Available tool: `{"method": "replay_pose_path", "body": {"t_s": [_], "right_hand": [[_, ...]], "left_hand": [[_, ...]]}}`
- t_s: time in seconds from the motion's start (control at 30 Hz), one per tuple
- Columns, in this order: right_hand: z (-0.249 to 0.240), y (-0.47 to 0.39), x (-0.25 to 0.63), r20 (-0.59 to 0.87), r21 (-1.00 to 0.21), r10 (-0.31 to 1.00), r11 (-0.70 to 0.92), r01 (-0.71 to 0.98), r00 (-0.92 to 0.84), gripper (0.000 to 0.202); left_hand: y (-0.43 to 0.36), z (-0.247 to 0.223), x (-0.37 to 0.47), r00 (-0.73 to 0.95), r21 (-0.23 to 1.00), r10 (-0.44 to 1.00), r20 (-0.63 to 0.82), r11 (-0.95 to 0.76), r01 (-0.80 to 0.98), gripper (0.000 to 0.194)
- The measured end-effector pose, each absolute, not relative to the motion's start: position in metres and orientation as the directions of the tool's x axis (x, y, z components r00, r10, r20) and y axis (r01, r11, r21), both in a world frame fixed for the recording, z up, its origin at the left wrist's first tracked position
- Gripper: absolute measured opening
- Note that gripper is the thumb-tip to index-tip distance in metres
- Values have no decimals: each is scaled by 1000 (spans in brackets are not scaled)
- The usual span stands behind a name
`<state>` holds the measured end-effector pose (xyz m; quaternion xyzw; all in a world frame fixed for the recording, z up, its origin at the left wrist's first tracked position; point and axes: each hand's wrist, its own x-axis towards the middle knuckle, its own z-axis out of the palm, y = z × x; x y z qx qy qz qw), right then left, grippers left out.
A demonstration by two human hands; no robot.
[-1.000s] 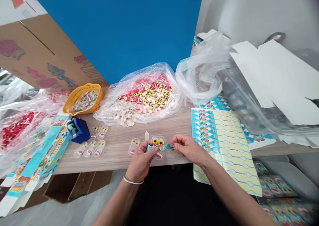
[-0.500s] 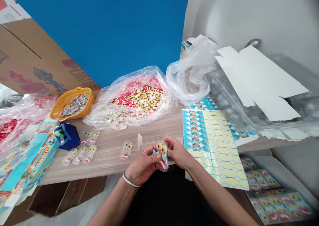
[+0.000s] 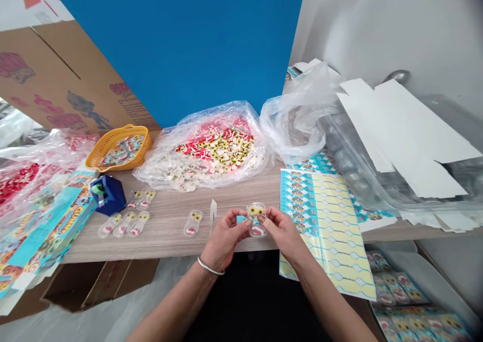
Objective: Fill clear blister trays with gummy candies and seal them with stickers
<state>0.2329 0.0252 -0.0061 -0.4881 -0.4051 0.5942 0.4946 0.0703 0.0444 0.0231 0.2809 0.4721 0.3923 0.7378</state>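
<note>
A small clear plastic pack (image 3: pixel 257 212) with yellow eye shapes and a red-and-white piece is held upright over the table's front edge. My left hand (image 3: pixel 228 236), with a bracelet at the wrist, pinches its left side. On its right side, my right hand (image 3: pixel 281 231) grips it with the thumb across the front. A bit of blue label shows beside the left fingers. One similar pack (image 3: pixel 193 223) lies left of my hands, near white tweezers (image 3: pixel 213 214). To the right is a sheet of yellow and blue labels (image 3: pixel 334 221).
Several finished-looking packs (image 3: pixel 124 225) lie near a blue tape dispenser (image 3: pixel 108 194). Behind are an orange basket (image 3: pixel 145 151) and a plastic bag of candies (image 3: pixel 226 148). White card pieces (image 3: pixel 407 131) rest on a clear plastic bag at right.
The view has shifted slightly. The held pack now faces the camera more squarely, and my right thumb has moved onto its front.
</note>
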Motion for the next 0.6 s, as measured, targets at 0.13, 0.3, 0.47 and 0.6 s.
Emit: {"method": "replay_pose_path", "body": {"t_s": [0.13, 0.3, 0.47, 0.6], "right_hand": [[-3, 24, 238, -228, -938, 972, -233, -258, -48, 31], [-6, 21, 232, -242, -897, 964, -266, -352, -112, 32], [-4, 22, 217, -207, -936, 976, -218, -277, -66, 29], [-2, 24, 207, -193, -954, 981, -181, -239, 27, 31]], "left_hand": [[49, 20, 58, 268, 790, 846, -460, 528, -311, 29], [48, 12, 61, 382, 673, 766, -516, 639, -373, 27], [48, 9, 75, 364, 644, 778, -512, 628, -437, 29], [49, 8, 76, 315, 666, 827, -465, 561, -491, 27]]}}
